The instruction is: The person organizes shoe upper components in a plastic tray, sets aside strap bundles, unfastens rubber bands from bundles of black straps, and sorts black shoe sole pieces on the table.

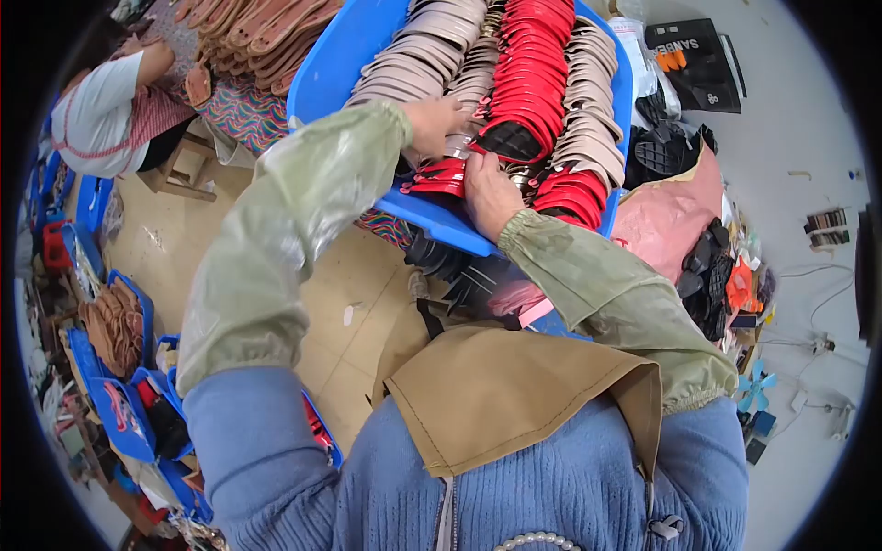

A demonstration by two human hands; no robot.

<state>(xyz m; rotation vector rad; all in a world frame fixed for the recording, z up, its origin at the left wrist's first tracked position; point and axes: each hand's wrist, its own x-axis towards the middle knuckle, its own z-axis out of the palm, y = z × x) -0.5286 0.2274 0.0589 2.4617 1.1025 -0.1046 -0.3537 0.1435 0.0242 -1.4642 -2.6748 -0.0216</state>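
Touching red pieces (533, 69): right hand (491, 195) (half-curled).

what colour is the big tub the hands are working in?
Blue; the tub shows best in the head view.

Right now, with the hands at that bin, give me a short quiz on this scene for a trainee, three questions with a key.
1. Multiple choice: what colour is the bin that the hands are working at?
A) white
B) blue
C) green

2. True or false: the left hand and the right hand are both bare.

3. Short answer: which hand is closer to the bin's near rim?

Key
1. B, blue.
2. True; the pale green sleeve covers end around the wrists.
3. The right hand, by the front of the red pieces.
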